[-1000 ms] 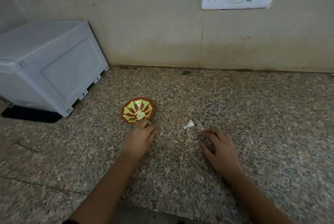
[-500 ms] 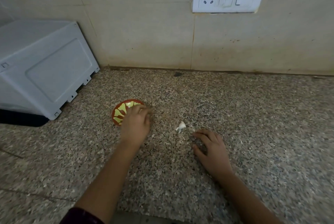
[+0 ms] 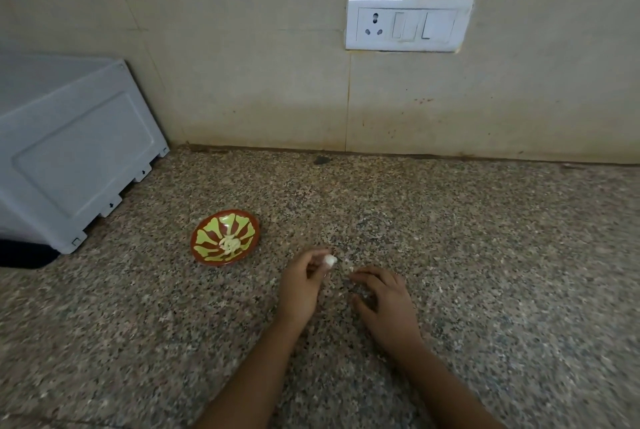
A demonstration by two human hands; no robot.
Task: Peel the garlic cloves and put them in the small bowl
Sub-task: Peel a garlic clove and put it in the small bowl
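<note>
A small red bowl (image 3: 207,257) with a yellow-green petal pattern sits on the speckled granite counter, left of centre. Pale peeled garlic cloves (image 3: 229,244) lie in its middle. To the right of the bowl, my left hand (image 3: 302,285) pinches a white garlic clove (image 3: 329,260) at its fingertips. My right hand (image 3: 382,302) rests on the counter just right of that clove, fingers loosely curled and holding nothing. Small white flakes of garlic skin (image 3: 350,268) lie between the two hands.
A grey-white appliance (image 3: 69,151) stands at the far left on the counter, over a dark mat (image 3: 24,255). A tiled wall closes the back, with a white socket and switch plate (image 3: 408,24). A small dark spot (image 3: 321,160) lies near the wall.
My left hand has come away from the bowl, moved right and taken hold of the white clove that lay on the counter. The bowl is uncovered again. The right hand has barely shifted.
</note>
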